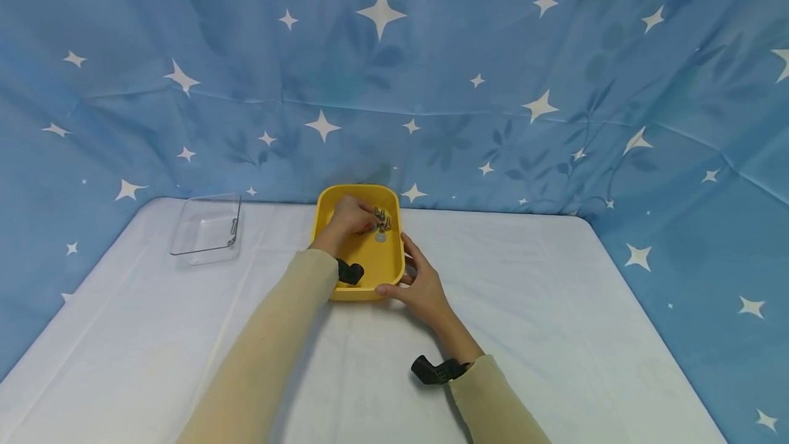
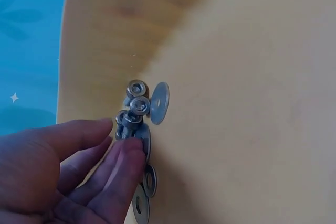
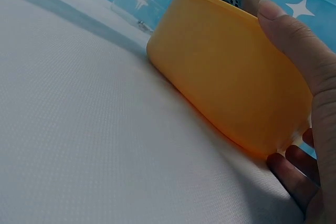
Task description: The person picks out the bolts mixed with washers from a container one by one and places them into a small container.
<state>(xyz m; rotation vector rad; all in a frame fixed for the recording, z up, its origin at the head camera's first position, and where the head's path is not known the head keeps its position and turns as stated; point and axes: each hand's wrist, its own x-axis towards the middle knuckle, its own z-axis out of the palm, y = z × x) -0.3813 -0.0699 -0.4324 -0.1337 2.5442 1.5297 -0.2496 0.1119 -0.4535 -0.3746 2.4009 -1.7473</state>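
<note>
Head view shows the left hand (image 1: 354, 216) reaching into a yellow container (image 1: 377, 264), its fingertips at a small cluster of metal bolts (image 2: 139, 106) and flat washers (image 2: 159, 103) on the container floor; from above, the hand and forearm cover part of that floor and the near left wall. Left wrist view brings the cluster closer: thumb and fingers stand narrow beside the bolts, one fingertip hiding the lower part of a bolt, so whether anything is pinched I cannot tell. Some pieces are overlapped by others or by the fingers, leaving their number unclear. The right hand (image 1: 425, 292) holds the container at its near right corner, thumb at the rim and fingers low against the side; its edge is cut off in the right wrist view, where the high wall conceals the contents. A clear box (image 1: 205, 230) sits well apart to the left on the white surface (image 1: 555, 307), its transparent walls faint and the small metal pieces (image 1: 233, 231) at its right side too tiny to identify. Both sleeves (image 1: 271, 341) run out of the head view at the bottom.
</note>
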